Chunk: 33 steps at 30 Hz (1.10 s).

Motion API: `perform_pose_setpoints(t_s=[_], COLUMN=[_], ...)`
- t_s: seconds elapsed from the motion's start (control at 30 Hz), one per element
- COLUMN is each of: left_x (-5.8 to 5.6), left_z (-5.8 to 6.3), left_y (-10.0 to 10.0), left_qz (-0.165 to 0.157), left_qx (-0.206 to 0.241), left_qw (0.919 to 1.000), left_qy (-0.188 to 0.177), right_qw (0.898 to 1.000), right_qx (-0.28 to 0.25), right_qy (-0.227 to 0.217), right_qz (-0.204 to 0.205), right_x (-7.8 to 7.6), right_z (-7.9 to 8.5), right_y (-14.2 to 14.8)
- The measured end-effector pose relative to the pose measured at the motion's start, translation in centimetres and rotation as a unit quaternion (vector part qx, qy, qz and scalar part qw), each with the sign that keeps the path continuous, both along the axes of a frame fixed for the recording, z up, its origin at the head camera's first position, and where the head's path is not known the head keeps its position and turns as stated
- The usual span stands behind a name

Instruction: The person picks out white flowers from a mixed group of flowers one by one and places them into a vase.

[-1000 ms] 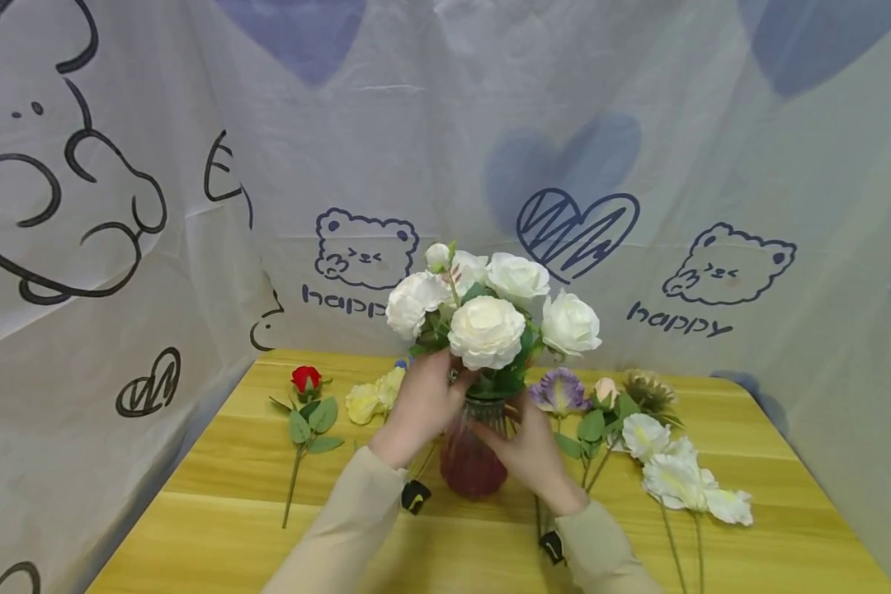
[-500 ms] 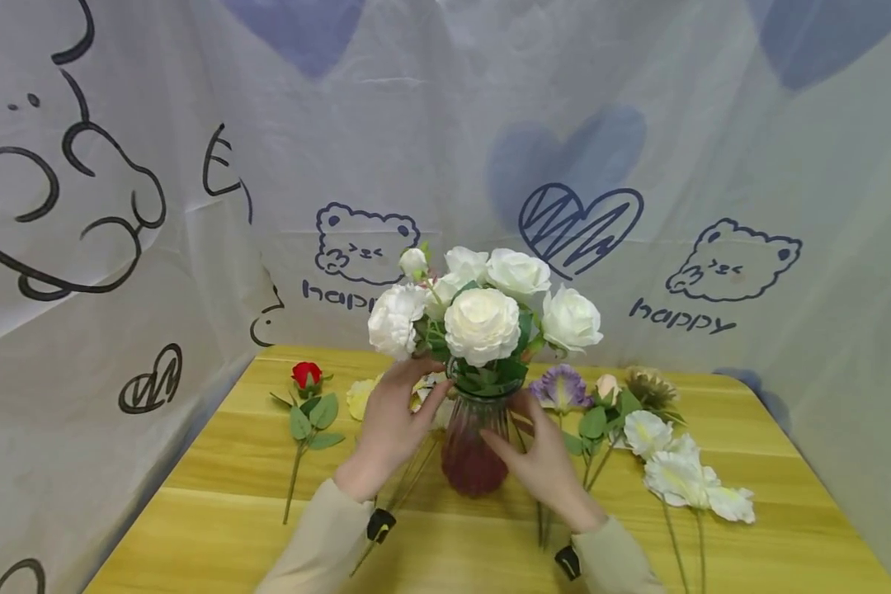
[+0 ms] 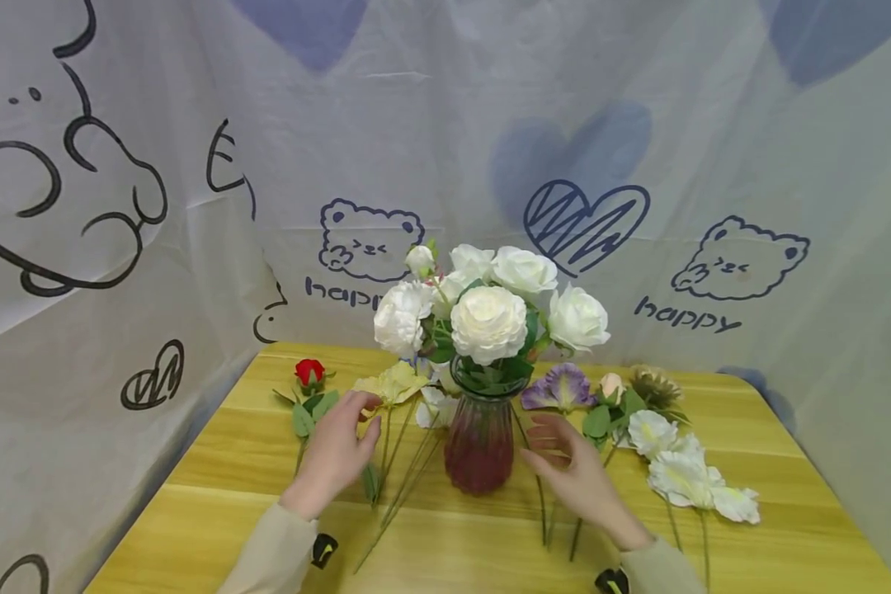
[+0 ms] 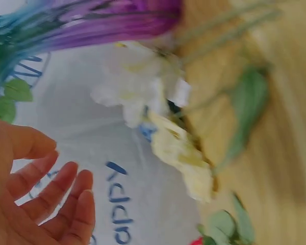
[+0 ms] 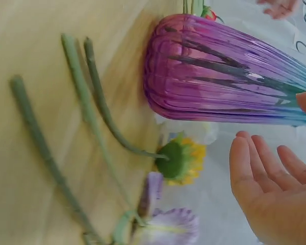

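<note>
A ribbed glass vase (image 3: 478, 445), purple at the base and bluish toward the neck, stands upright mid-table. It holds a bunch of white flowers (image 3: 488, 324) with green leaves, and dark stems show through the glass in the right wrist view. To the vase's left hovers my left hand (image 3: 339, 445), fingers relaxed and holding nothing, near a yellow flower (image 3: 395, 383). My right hand (image 3: 575, 470) is just right of the vase, apart from it, its fingers loosely bent with nothing in them. A purple flower (image 3: 562, 386) lies behind that hand.
At the left lies a red rose (image 3: 309, 373) with leaves. White flowers (image 3: 683, 474) and a brownish flower (image 3: 655, 386) lie at the right. A yellow sunflower-like bloom (image 5: 186, 161) shows beside the vase. Loose stems (image 3: 408, 487) cross the wooden table (image 3: 445, 553). A patterned cloth hangs behind.
Both hands have come away from the vase and its flowers, the left moving left and down, the right moving right and down. The white flowers on the left spread outward.
</note>
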<state>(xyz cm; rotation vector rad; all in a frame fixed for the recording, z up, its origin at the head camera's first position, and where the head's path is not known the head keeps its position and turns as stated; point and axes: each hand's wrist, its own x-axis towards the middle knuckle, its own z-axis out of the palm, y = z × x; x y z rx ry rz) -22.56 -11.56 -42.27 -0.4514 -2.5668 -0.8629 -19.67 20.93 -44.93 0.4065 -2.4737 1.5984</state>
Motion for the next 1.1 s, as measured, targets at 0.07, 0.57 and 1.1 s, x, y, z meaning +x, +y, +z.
perform_pose_setpoints(t_s=[0.07, 0.57, 1.1], left_x=[-0.1, -0.4, -0.7], left_z=[-0.7, -3.8, -5.2], left_y=[-0.6, 1.2, 3.4], left_qz=[0.010, -0.052, -0.103], left_qx=[-0.012, -0.083, -0.101], left_qw=[0.9997, 0.9872, 0.9783], left_qy=[-0.018, -0.126, -0.149], right_qw=[0.999, 0.993, 0.998], right_qx=[-0.013, -0.031, 0.049], right_qy=[-0.030, -0.103, 0.026], right_qz=[0.002, 0.047, -0.024], right_x=[0.1, 0.7, -2.0], right_z=[-0.2, -1.8, -0.5], right_y=[0.6, 2.7, -4.3])
